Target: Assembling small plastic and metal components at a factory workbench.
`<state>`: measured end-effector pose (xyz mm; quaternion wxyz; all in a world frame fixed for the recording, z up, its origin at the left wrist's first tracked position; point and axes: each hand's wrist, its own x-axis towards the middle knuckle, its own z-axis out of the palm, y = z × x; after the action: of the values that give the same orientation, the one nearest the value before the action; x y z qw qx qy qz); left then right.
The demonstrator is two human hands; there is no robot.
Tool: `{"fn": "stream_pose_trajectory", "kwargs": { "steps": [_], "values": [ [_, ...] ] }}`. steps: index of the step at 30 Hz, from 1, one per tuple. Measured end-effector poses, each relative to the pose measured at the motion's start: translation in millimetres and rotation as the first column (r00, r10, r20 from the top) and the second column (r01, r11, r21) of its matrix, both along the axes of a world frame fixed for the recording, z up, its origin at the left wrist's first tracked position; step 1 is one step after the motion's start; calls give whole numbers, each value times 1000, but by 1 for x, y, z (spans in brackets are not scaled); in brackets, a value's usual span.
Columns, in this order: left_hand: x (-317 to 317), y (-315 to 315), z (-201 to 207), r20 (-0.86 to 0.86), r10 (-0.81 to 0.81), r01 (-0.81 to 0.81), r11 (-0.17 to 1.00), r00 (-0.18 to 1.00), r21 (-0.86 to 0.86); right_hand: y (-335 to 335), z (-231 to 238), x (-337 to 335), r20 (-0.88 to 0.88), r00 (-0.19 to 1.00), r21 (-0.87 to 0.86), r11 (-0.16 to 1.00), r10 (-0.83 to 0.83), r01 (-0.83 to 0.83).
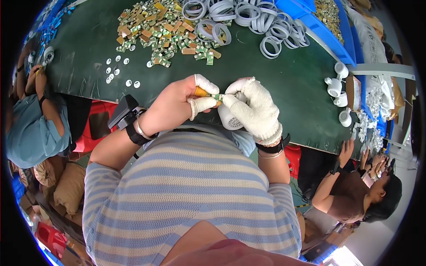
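The left hand point(176, 103) pinches 1 green board point(216, 96); the curled right hand point(258, 110) holds 1 white housing point(229, 119). Fitting seems unfinished: the board sits outside, between the hands, with loose boards point(165, 34) beyond.

— What to say of the left hand point(182, 99)?
— Slants inward from the left forearm point(108, 150), pinching between left thumb point(204, 103) and index finger point(205, 84).
— And of the right hand point(259, 111)?
— Curls leftward, white-gloved, above the right forearm point(272, 167), with right thumb point(236, 105) pointing at the left thumb.
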<state>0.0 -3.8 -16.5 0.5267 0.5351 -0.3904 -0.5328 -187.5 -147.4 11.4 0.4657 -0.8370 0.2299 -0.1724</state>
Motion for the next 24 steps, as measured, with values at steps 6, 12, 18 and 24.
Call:
{"fn": "stream_pose_trajectory", "kwargs": {
  "steps": [6, 12, 18, 24],
  "values": [
    [-1, 0, 4, -69, 17, -16, 1000, 997, 15, -4, -1, -2, 44, 996, -15, 997, 73, -73],
    [-6, 1, 5, 53, 33, -30, 998, 998, -58, -11, 1, -4, 5, 988, 71, 986, 152, -152],
    [-7, 2, 3, 4, 31, -31, 998, 999, -51, -7, -4, -4, 19, 994, -60, 993, 107, -106],
    [-10, 4, -1, -178, 61, -77, 994, 982, -84, -2, -1, -3, 38, 997, -28, 997, 68, -67]
  ]
}}
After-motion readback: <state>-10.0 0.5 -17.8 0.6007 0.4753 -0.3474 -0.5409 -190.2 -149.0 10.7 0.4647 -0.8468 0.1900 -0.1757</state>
